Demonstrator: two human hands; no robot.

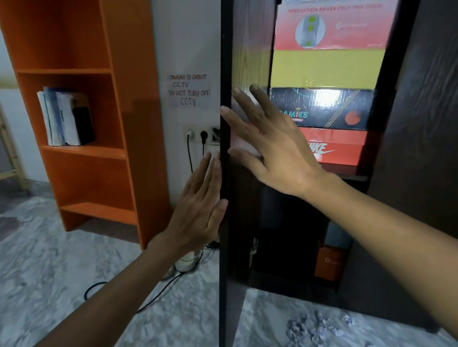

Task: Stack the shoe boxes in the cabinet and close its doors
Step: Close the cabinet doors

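pressing flat, open-fingered, left hand (198, 211) and right hand (269, 140) on cabinet door (226, 228).

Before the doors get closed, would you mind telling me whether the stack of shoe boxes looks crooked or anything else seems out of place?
The stack is slightly stepped, not flush: the upper boxes overhang the orange Nike box at the bottom. Nothing looks spilled or damaged. Both cabinet doors are still open.
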